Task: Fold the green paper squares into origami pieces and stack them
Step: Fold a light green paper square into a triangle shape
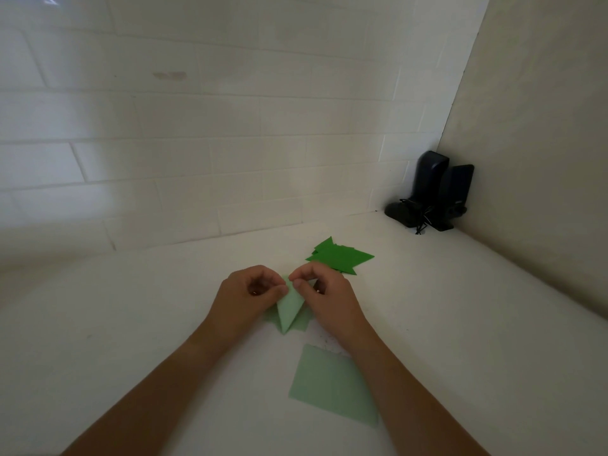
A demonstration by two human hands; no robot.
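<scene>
A: Entry, head view. Where is the piece being worked?

B: Pale green folded piece sits mid-surface on the white surface, well in from every edge. It forms a narrow triangle, tip pointing toward the near edge. Its upper end is between the two hands.

A: Hand states?

B: Left hand: fingers curled, thumb and fingertips pinching the upper left part of the pale green folded piece. Right hand: fingers curled likewise, thumb and forefinger pinching the upper right part. The two hands nearly meet at the top of the paper. Both forearms enter from the near edge.

A: Anything under the piece?

B: More pale green paper shows just beneath and beside it, on both sides of the tip. Cannot tell whether it is part of the same sheet or separate pieces.

A: Other paper?

B: One flat pale green square lies toward the near edge, partly under the right forearm, unfolded. A pile of dark green folded pieces lies just beyond the right hand, toward the far right corner; pointed triangular shapes overlapping, count not readable.

A: Surroundings?

B: White tiled wall along the far edge, plain wall along the right edge. In the far right corner stand black speakers with a tangled cable, well apart from the paper.
</scene>
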